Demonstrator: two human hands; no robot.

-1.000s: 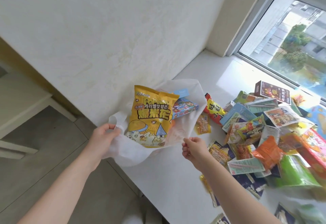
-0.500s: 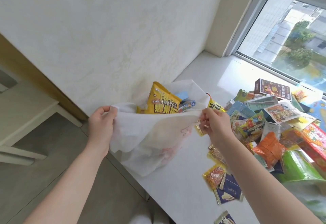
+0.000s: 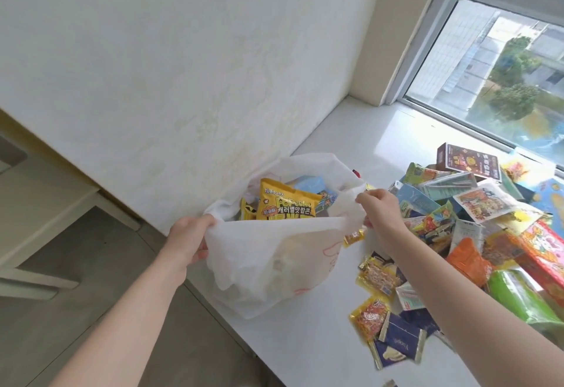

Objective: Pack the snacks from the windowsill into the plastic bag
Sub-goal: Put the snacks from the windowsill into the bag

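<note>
A white plastic bag [image 3: 268, 261] stands at the left end of the windowsill [image 3: 308, 341], its mouth held wide. My left hand [image 3: 189, 237] grips the bag's left rim. My right hand [image 3: 381, 215] pinches the right rim. Inside the bag a yellow popcorn packet [image 3: 285, 205] stands upright, with a blue packet [image 3: 314, 183] behind it. A heap of loose snacks [image 3: 476, 234] covers the sill to the right of the bag, among them a dark red box [image 3: 468, 161], an orange packet [image 3: 468, 260] and a green packet [image 3: 518, 298].
The white wall [image 3: 183, 66] rises directly behind the bag. The window [image 3: 500, 72] lies at the far right behind the snack heap. Small yellow and navy packets [image 3: 387, 325] lie near the sill's front edge. Left of the sill, grey floor [image 3: 76, 280] and a pale cabinet.
Both hands lifted the bag's rims and pulled the mouth open. The popcorn packet, earlier lying on the flattened bag, now stands inside it.
</note>
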